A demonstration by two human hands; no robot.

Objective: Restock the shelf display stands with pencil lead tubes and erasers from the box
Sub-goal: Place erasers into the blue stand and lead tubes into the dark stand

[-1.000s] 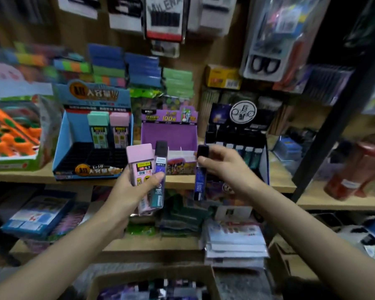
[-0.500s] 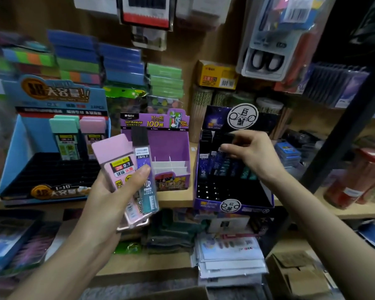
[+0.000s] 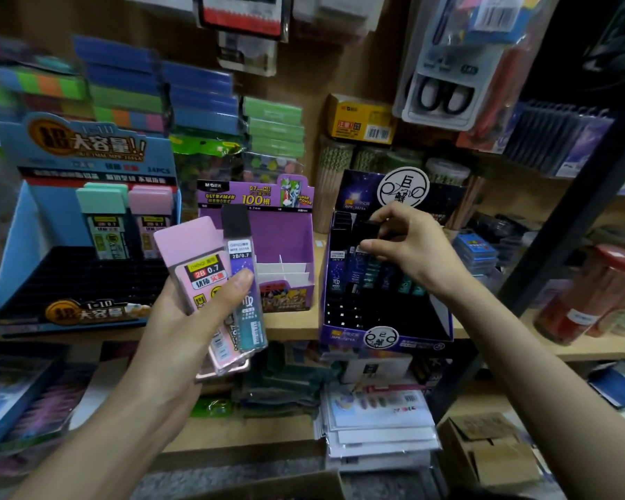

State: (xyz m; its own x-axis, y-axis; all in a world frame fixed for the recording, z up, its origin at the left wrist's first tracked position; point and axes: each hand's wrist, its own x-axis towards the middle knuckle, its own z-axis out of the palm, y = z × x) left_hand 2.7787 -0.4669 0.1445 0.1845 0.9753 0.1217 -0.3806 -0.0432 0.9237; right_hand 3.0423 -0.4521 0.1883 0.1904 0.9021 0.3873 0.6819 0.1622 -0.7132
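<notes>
The left hand [image 3: 192, 319] is raised in front of the wooden shelf [image 3: 293, 324] and is closed around two items, with the thumb pressed across their fronts. One is a pink-capped lead case [image 3: 199, 268] marked 2B 0.7; the other is a slim black-capped lead tube [image 3: 244, 283], also marked 2B/0.7, lying against the right edge of the pink case. Both tilt slightly to the left.

The right hand [image 3: 408, 243] reaches into the dark purple display stand [image 3: 386, 333] on the shelf. Its thumb and fingers pinch the black cap of a lead tube [image 3: 370, 229] that stands upright in the back rows, among other tubes of the same kind. The front rows of this stand show open slots.

The blue display stand [image 3: 83, 232] sits at the left of the shelf and contains a green-capped case [image 3: 103, 218] and a pink-capped case [image 3: 150, 214] upright at its rear. The purple display stand [image 3: 257, 225] sits between the other two stands, with white dividers visible inside. The rim of a cardboard box [image 3: 278, 485] is visible at the bottom edge of the view.
</notes>
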